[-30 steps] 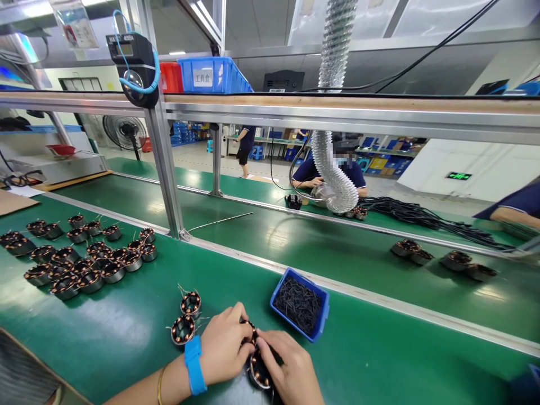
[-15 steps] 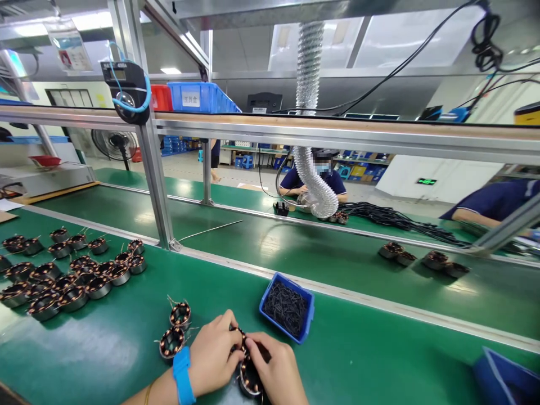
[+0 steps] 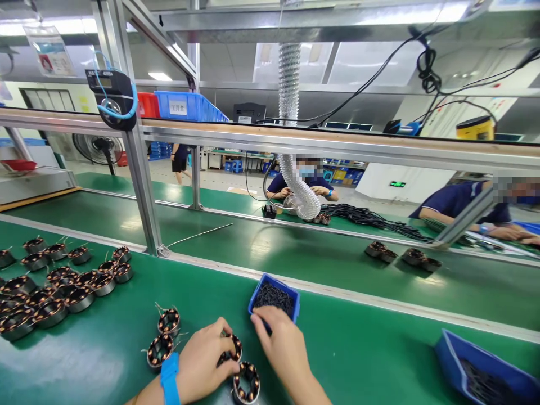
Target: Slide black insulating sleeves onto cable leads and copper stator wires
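Note:
My left hand (image 3: pixel 206 357), with a blue band (image 3: pixel 170 379) at the wrist, has its fingers curled round a copper-wound motor stator (image 3: pixel 237 347) on the green bench. Just below it, close to the fingertips, another stator (image 3: pixel 246 383) lies with its ring facing up. Over the near edge of a small blue bin (image 3: pixel 296 306) is my right hand (image 3: pixel 282 344), thumb and fingers slightly apart and nothing visible in them. Short black tube pieces (image 3: pixel 273 297) fill that bin. Left of my left hand sit two more stators, one (image 3: pixel 169 322) behind the other (image 3: pixel 160 350).
Many stators (image 3: pixel 80 298) stand grouped on the left of the bench. A second blue bin (image 3: pixel 453 360) with black pieces is at the right. Beyond the metal rail (image 3: pixel 337 295) lie more stators (image 3: pixel 415 257), black cables (image 3: pixel 371 219) and a hanging silver duct (image 3: pixel 289 84). Co-workers sit opposite.
My right hand has left the stator and moved up and right to the blue bin. My left hand stays on its stator. The view has shifted right.

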A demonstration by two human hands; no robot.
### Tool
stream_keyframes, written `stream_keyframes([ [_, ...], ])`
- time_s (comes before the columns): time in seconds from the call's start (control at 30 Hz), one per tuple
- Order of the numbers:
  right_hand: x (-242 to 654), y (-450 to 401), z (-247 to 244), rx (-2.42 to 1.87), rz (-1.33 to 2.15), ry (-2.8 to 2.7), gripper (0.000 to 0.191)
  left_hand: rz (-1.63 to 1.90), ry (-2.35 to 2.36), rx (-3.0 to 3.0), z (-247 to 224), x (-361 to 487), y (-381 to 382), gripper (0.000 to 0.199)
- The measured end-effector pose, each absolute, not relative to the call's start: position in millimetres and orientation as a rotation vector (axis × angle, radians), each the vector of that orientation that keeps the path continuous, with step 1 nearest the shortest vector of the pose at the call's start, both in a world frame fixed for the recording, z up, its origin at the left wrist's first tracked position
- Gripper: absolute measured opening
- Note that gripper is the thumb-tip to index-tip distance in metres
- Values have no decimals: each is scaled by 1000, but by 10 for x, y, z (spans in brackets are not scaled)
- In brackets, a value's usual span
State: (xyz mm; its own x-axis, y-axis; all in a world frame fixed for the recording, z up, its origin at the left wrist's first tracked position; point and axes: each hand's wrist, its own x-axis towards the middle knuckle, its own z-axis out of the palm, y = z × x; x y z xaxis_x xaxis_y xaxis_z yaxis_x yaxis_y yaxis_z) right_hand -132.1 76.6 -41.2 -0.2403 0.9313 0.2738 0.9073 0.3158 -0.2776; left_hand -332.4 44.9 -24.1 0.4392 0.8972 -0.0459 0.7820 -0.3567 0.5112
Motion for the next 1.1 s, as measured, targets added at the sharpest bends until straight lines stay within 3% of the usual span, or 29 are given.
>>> stream_keyframes([
  [0.07, -1203, 983, -321, -1763, -43, -2192, 27, 329, 1383, 2253, -90, -3490, 478, 23],
  [0.17, -1102, 1226, -282, -1881, -109, -2212, 18, 259, 1749, 2272, 89, -3847, 520, 46],
  [0.27, -1084, 1300, -305, -1909, -115, -2260, 18, 5, 1993, 2154, 82, -4141, 492, 56],
  [0.4, -1051, 1264, -353, -1879, -67, -2286, 20, -17, 2001, 2059, -72, -4182, 324, 54],
  [0.57, -987, 1329, -449, -1845, 21, -2265, 26, 188, 1974, 2051, -193, -3955, 356, 46],
  [0.7, -970, 1378, -489, -1846, 68, -2228, 28, 439, 1934, 1969, -294, -3790, 524, 54],
  [1.0, -867, 1372, -435, -1729, 153, -2096, 30, 687, 1447, 2098, -461, -3789, 520, 55],
  [1.1, -832, 1388, -420, -1684, 183, -2088, 32, 672, 1524, 2183, -488, -3836, 454, 42],
])
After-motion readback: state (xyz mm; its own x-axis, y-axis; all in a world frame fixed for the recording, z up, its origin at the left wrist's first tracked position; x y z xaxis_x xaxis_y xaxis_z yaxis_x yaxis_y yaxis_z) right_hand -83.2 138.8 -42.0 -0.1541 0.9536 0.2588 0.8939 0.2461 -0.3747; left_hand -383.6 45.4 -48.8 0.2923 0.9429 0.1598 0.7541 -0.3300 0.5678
